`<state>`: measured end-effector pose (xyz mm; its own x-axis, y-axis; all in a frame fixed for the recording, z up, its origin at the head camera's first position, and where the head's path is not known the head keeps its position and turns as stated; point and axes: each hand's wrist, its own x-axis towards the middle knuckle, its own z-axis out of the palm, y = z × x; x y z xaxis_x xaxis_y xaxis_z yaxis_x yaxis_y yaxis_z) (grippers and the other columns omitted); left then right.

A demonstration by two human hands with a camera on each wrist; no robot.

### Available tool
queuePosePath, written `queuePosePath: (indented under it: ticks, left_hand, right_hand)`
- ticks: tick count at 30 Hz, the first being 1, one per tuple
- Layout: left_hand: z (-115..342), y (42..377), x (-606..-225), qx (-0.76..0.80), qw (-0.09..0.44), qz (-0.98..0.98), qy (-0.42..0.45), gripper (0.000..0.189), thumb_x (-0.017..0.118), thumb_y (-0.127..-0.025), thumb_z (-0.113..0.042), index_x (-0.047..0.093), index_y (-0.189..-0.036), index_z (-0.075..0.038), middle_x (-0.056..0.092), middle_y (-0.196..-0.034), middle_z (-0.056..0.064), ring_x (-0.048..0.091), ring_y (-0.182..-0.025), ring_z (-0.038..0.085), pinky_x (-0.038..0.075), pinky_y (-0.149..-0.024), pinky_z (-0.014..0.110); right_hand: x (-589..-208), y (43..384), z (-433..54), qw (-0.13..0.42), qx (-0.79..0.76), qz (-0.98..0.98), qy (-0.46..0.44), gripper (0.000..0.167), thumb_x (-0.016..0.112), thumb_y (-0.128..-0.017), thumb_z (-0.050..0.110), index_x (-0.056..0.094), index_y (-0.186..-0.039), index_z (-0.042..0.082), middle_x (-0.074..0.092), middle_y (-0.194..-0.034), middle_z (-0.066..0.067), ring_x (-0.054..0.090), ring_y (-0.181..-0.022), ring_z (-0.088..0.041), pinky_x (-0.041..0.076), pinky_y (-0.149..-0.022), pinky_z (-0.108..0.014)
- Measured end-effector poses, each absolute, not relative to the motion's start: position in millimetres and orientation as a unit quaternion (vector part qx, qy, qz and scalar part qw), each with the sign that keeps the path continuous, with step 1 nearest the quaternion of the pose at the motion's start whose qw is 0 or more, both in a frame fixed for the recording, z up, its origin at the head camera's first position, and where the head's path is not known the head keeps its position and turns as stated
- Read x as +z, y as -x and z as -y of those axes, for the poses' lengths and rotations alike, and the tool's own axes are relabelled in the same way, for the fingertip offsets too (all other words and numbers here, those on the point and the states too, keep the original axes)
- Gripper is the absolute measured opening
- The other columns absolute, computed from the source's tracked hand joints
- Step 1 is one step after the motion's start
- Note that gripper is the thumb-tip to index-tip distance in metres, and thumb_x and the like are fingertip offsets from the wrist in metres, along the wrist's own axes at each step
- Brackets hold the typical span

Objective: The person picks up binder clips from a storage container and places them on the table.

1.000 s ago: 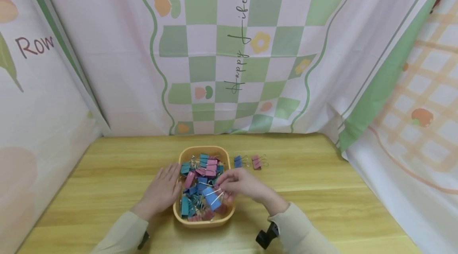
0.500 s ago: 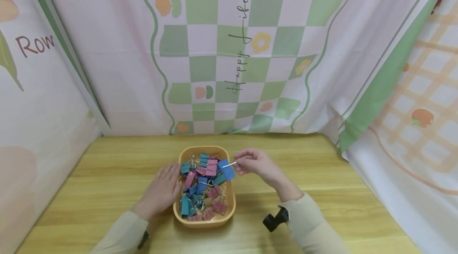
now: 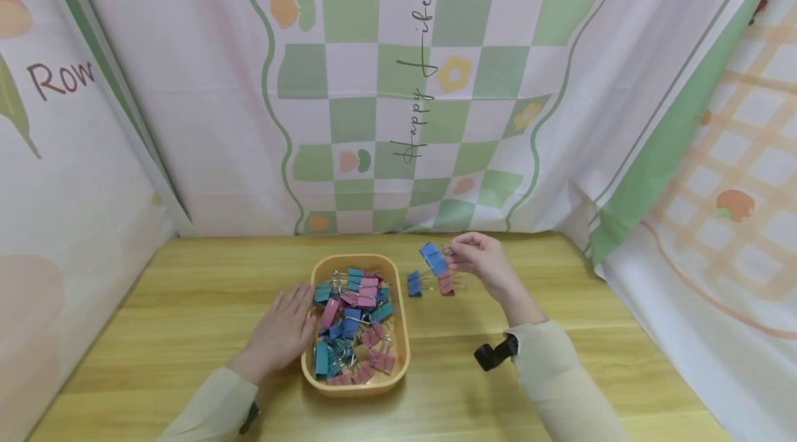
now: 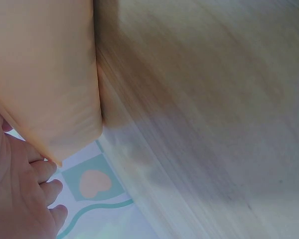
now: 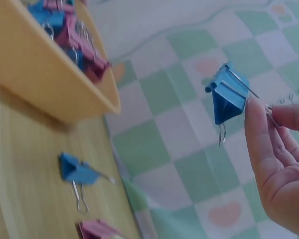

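Presumably placing clips: in the head view, lower the raised blue metal binder clip (image 3: 434, 259) slowly, clear of the other blue clip (image 3: 414, 283) and the pink metal clip (image 3: 446, 283) lying on the pale wood-grain table (image 3: 205, 276), right of the yellow-orange plastic basket (image 3: 355, 391) of mixed clips (image 3: 351, 319). Pinching with the right hand (image 3: 484, 263); resting flat, palm down, with the left hand (image 3: 278, 333) against the basket's left rim. In the left wrist view, fingers (image 4: 51, 191) reaching past the basket's corner, gripping nothing visible. In the right wrist view, pinching between thumb and fingertips, well off the table, with free wire handle (image 5: 222, 134) dangling; keep that from snagging.
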<state>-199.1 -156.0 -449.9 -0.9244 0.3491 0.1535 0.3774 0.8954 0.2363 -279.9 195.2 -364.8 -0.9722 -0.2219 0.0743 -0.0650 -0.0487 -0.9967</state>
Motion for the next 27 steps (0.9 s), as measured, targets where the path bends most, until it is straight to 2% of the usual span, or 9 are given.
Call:
queuePosePath:
  ticks: [8, 13, 18, 22, 27]
  left_hand:
    - [155.2, 198.6, -449.1, -0.134, 0.051, 0.972, 0.184, 0.057, 0.038, -0.098, -0.026, 0.025, -0.141, 0.007, 0.023, -0.146, 0.023, 0.02, -0.133, 0.038, 0.013, -0.108, 0.049]
    - [155.0, 198.8, -449.2, -0.135, 0.05, 0.972, 0.184, 0.057, 0.038, -0.098, -0.026, 0.024, -0.141, 0.007, 0.022, -0.146, 0.023, 0.02, -0.133, 0.038, 0.012, -0.108, 0.049]
    - [155.2, 199.2, -449.8, -0.135, 0.052, 0.972, 0.183, 0.057, 0.039, -0.098, -0.026, 0.025, -0.141, 0.007, 0.023, -0.146, 0.023, 0.02, -0.133, 0.038, 0.013, -0.108, 0.05]
    - [155.2, 199.2, -450.1, -0.135, 0.051, 0.972, 0.183, 0.057, 0.039, -0.098, -0.026, 0.025, -0.141, 0.007, 0.023, -0.146, 0.023, 0.02, -0.133, 0.038, 0.013, -0.108, 0.05]
    - [155.3, 198.8, -450.1, -0.134, 0.052, 0.972, 0.183, 0.056, 0.039, -0.098, -0.026, 0.025, -0.141, 0.007, 0.023, -0.146, 0.023, 0.02, -0.133, 0.038, 0.013, -0.108, 0.05]
  right_hand:
    - [-373.6, 294.9, -223.0, 0.022, -0.736, -0.675, 0.054, 0.008, 0.054, -0.092, 0.003, 0.056, -0.097, -0.003, 0.067, -0.083, -0.008, 0.065, -0.075, -0.014, 0.053, -0.075, -0.028]
    - [-382.5, 300.9, -237.5, 0.014, -0.735, -0.678, 0.016, 0.021, 0.051, -0.094, 0.004, 0.052, -0.11, -0.01, 0.065, -0.094, -0.015, 0.065, -0.078, -0.013, 0.052, -0.078, -0.027]
    - [-394.2, 304.9, -248.2, 0.015, -0.738, -0.674, -0.013, 0.037, 0.048, -0.094, 0.002, 0.04, -0.122, -0.02, 0.066, -0.088, -0.009, 0.065, -0.079, -0.012, 0.051, -0.08, -0.026]
    - [-404.5, 306.8, -255.9, 0.014, -0.737, -0.675, -0.026, 0.037, 0.048, -0.094, 0.002, 0.038, -0.122, -0.021, 0.065, -0.085, -0.006, 0.065, -0.08, -0.012, 0.051, -0.08, -0.026]
    - [-416.3, 308.5, -265.8, 0.018, -0.727, -0.686, -0.04, 0.04, 0.047, -0.095, 0.004, 0.036, -0.125, -0.019, 0.065, -0.091, -0.009, 0.064, -0.089, -0.016, 0.048, -0.086, -0.029]
